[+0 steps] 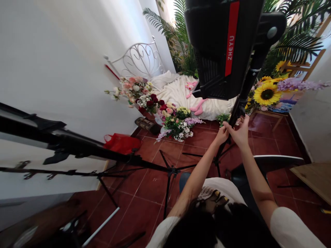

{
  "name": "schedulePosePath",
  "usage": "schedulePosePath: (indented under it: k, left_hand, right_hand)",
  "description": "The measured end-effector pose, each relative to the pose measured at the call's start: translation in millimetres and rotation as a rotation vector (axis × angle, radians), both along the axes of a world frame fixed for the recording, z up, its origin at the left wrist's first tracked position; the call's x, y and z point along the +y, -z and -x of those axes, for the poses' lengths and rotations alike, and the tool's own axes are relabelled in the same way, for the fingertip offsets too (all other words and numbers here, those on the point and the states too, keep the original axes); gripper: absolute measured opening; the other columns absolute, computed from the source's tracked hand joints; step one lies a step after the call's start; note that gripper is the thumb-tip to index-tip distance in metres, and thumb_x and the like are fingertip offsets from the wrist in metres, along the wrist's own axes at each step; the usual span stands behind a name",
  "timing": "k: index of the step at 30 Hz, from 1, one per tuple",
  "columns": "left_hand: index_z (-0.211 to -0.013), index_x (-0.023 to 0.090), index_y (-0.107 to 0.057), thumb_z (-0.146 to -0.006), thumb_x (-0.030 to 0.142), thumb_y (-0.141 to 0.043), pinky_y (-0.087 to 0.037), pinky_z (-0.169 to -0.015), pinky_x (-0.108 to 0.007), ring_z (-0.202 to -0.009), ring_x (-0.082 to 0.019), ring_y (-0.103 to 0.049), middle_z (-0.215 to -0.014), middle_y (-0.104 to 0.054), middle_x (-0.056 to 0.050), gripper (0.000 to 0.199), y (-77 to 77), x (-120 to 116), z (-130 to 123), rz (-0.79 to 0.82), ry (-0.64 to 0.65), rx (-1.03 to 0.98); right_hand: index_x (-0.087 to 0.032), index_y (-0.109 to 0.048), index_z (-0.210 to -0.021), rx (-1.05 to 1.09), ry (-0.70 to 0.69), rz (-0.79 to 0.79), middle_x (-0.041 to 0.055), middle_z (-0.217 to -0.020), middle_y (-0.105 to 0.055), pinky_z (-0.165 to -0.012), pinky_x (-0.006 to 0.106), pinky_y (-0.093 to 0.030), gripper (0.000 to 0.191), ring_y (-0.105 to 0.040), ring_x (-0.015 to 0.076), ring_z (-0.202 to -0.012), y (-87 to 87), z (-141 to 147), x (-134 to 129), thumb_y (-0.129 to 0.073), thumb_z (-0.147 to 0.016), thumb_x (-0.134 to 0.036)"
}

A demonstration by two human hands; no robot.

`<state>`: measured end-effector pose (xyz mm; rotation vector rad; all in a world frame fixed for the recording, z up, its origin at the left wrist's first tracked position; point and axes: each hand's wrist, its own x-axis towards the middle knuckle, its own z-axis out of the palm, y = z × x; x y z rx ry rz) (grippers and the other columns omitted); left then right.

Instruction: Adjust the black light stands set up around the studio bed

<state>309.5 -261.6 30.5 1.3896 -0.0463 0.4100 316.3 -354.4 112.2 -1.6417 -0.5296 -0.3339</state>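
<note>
In front of me a black light stand (234, 115) rises from the floor, carrying a black studio light (214, 51) with a red ZHEYU strip. My left hand (222, 134) is closed around the pole below the light. Close beside it, my right hand (240, 133) is closed at the stand's clamp joint, its thumb against the pole. The fingers behind the pole are partly hidden, and a small knob there is hard to make out. The light hangs above both hands and blocks the view behind it.
Another black stand (85, 146) crosses from the left, its legs spread on the red tiles. Flower bouquets (178, 120), a red bag (121, 143), and a white bed (165, 84) with a pink plush toy (199, 106) lie ahead. Sunflowers (267, 93) and a black chair (261, 168) are right.
</note>
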Motion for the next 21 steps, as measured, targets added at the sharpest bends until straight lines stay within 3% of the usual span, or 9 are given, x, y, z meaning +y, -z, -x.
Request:
schedulePosePath:
  k: [4,7,11,15,19,21]
  left_hand:
    - [-0.093,0.016,-0.072,-0.077,0.086,-0.061,-0.055,-0.083,-0.034,-0.088,-0.024,-0.066,-0.08,-0.07,-0.007,0.072,6.1,1,-4,-0.005,-0.058,-0.009]
    - [-0.093,0.015,-0.072,-0.079,0.086,-0.059,-0.055,-0.081,-0.034,-0.082,-0.022,-0.065,-0.08,-0.069,-0.006,0.074,6.1,0,-3,-0.015,-0.069,-0.014]
    - [-0.094,0.015,-0.072,-0.081,0.083,-0.061,-0.054,-0.087,-0.034,-0.089,-0.023,-0.065,-0.085,-0.071,-0.007,0.07,0.6,-3,1,0.0,-0.088,0.014]
    - [-0.102,0.015,-0.073,-0.085,0.077,-0.063,-0.053,-0.092,-0.033,-0.097,-0.024,-0.066,-0.091,-0.073,-0.007,0.065,-1.6,-5,4,0.123,-0.088,0.127]
    - [-0.104,0.014,-0.072,-0.09,0.086,-0.039,-0.055,-0.092,-0.034,-0.096,-0.023,-0.07,-0.091,-0.075,-0.011,0.081,5.4,-8,2,0.357,-0.032,0.187]
    - [-0.103,0.014,-0.072,-0.092,0.086,-0.033,-0.055,-0.095,-0.034,-0.1,-0.023,-0.071,-0.091,-0.075,-0.012,0.082,10.4,-9,-1,0.393,-0.046,0.162]
  right_hand:
    - [-0.022,-0.062,-0.095,0.059,0.065,-0.066,0.006,-0.093,-0.066,-0.087,0.041,-0.061,0.053,-0.068,0.0242,-0.095,-14.9,-18,32,-0.076,-0.077,-0.07]
    - [-0.023,-0.057,-0.079,0.117,0.07,-0.161,0.0009,-0.071,-0.06,-0.069,0.035,-0.061,0.053,-0.067,0.0208,-0.074,-21.6,-26,46,-0.071,-0.08,-0.074]
    - [-0.025,-0.05,-0.069,0.124,0.033,-0.161,-0.0028,-0.06,-0.053,-0.056,0.031,-0.057,0.056,-0.062,0.0182,-0.061,-21.1,-38,49,-0.077,-0.074,-0.074]
    - [-0.025,-0.052,-0.068,0.165,-0.048,-0.115,-0.0026,-0.056,-0.054,-0.057,0.034,-0.059,0.054,-0.062,0.0187,-0.06,-10.8,-51,44,-0.082,-0.068,-0.07]
    - [-0.026,-0.056,-0.068,0.235,-0.099,-0.066,-0.0014,-0.056,-0.059,-0.066,0.039,-0.062,0.05,-0.066,0.0225,-0.065,12.1,-55,33,-0.088,-0.059,-0.064]
    - [-0.026,-0.059,-0.071,0.25,-0.118,-0.021,-0.0012,-0.06,-0.063,-0.073,0.041,-0.063,0.047,-0.069,0.025,-0.072,27.5,-54,22,-0.09,-0.056,-0.058]
